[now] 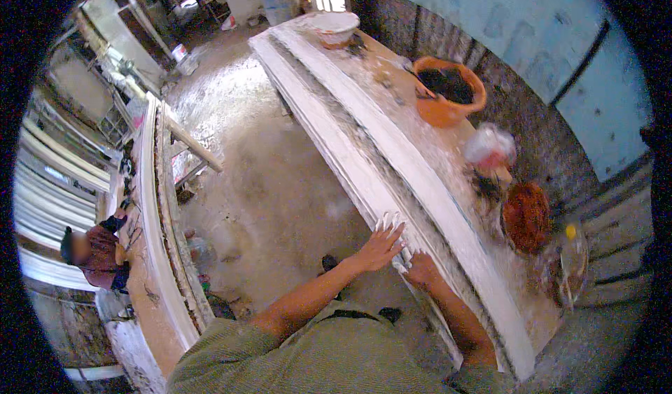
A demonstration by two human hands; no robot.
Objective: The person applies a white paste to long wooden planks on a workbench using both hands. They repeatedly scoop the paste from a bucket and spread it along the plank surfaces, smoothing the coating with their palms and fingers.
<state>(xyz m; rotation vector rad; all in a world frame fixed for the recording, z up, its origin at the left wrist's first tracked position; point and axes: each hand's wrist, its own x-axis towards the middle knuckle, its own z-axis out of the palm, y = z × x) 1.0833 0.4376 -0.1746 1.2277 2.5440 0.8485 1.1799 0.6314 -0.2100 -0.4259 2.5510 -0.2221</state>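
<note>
A long white plaster-like moulding (329, 136) runs along the near edge of the bench, grooved lengthwise. My left hand (381, 248) rests on it palm down, fingers outstretched and coated in wet white paste. Just to its right, my right hand (422, 268) is at the same moulding with its fingers curled in. White paste shows at those fingertips; whatever they may hold is hidden. Beyond a dark gap, a second smooth white strip (427, 163) lies parallel to the moulding.
Along the bench's far side stand a white-crusted bowl (334, 29), an orange bucket (455, 117), a clear plastic bag (490, 145) and a reddish-brown basin (526, 217). At left, a co-worker (101, 257) is beside another long bench (157, 254). Dusty floor (269, 177) lies between the benches.
</note>
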